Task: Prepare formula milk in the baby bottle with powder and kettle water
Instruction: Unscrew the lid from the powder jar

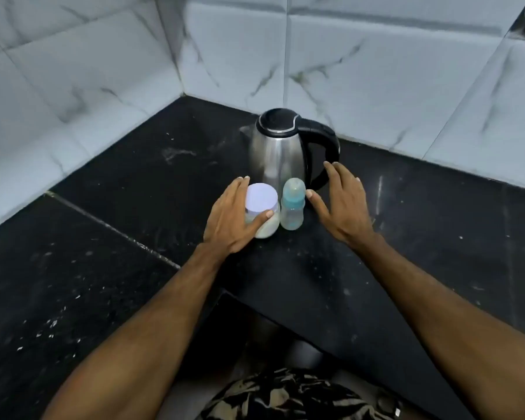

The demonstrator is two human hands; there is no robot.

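Your biggest piece is the brushed stainless-steel electric kettle with the black lid and black loop handle (281, 148), standing on the black speckled stone counter (109, 189) just beyond both your hands. Judge it the heavy one if it holds water, and its steel wall may be hot and slick, so take it only by the black handle, which curves down right beside the fingertips of your right hand (343, 204). That hand is spread, fingers straight and apart, holding nothing; whether a fingertip grazes the handle cannot be told.

Next down is the clear round plastic jar of white powder with the pale lilac screw lid (262, 212), already inside your left hand (232, 219). The thumb presses its near wall and the fingers curl round its far left side, so your grip wraps the body below the lid. It should be light and stiff, but smooth; hold the body firm low down while the other hand turns the lid.

Smallest is the translucent baby bottle with the teal collar and domed clear cap (292, 207), upright between your two hands, touching or nearly touching the jar, with your right thumb just beside it. Expect it light, narrow-based and easy to tip; take it round the waist under the collar.
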